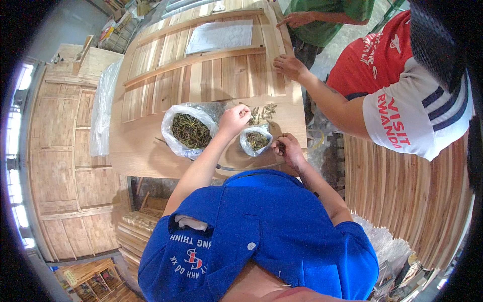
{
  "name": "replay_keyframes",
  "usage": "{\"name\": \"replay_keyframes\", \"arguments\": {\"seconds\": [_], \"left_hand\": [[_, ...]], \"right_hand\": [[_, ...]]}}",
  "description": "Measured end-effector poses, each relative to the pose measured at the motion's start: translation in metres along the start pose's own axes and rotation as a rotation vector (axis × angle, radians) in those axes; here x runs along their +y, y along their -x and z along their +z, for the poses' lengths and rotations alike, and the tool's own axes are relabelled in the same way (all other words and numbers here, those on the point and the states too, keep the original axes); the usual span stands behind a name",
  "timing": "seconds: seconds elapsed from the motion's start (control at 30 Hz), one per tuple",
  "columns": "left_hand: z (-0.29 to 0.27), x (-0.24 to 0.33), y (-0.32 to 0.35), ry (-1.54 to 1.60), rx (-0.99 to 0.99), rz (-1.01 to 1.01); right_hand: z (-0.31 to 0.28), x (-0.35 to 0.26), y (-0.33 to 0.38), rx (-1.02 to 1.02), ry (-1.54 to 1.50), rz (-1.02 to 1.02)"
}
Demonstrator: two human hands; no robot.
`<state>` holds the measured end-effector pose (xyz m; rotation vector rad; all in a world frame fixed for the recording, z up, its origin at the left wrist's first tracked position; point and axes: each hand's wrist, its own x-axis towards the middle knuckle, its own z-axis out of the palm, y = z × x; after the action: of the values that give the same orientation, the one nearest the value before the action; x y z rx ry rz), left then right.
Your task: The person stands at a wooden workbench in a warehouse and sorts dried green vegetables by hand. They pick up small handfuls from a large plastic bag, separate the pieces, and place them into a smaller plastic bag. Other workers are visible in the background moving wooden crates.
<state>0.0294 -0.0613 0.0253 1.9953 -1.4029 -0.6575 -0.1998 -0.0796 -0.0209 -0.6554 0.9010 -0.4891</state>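
Note:
My left hand (pixel 235 120) reaches over the wooden tabletop, its fingers pinched together beside a loose pile of what look like screws (pixel 262 115); anything between the fingertips is too small to make out. My right hand (pixel 289 150) is curled closed around a few dark screws at the right of a small clear plastic bag (pixel 248 147). Similar brownish screws (pixel 258 140) partly fill that small bag. To the left of it stands a larger open plastic bag (pixel 171 140), full of thin dark and yellowish screws (pixel 190 130).
A slatted wooden panel (pixel 221 75) with a paper sheet (pixel 219 36) on it covers the far tabletop. On the right, a person in red and white (pixel 370 65) rests a hand on the panel's edge; another in green (pixel 329 22) stands behind. Stacked boards (pixel 402 196) lie at right.

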Motion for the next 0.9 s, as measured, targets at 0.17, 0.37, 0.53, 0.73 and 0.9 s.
{"name": "replay_keyframes", "arguments": {"seconds": [0.17, 0.37, 0.53, 0.73, 0.9], "left_hand": [[0.015, -0.021, -0.011, -0.046, 0.009, -0.077], [0.012, -0.026, 0.009, 0.852, -0.206, -0.288], [0.013, -0.004, 0.048, 1.547, -0.371, -0.508], [0.019, -0.009, 0.066, 1.614, -0.371, -0.604], [0.031, -0.019, 0.073, 1.586, -0.363, -0.575]], "right_hand": [[-0.002, 0.0, -0.002, -0.104, 0.055, -0.017], [0.006, -0.008, 0.007, -0.115, 0.029, -0.026], [0.003, -0.012, 0.007, -0.09, -0.126, -0.019], [0.009, -0.017, 0.006, -0.143, -0.142, 0.018], [0.009, -0.014, 0.003, -0.211, -0.136, 0.019]]}}
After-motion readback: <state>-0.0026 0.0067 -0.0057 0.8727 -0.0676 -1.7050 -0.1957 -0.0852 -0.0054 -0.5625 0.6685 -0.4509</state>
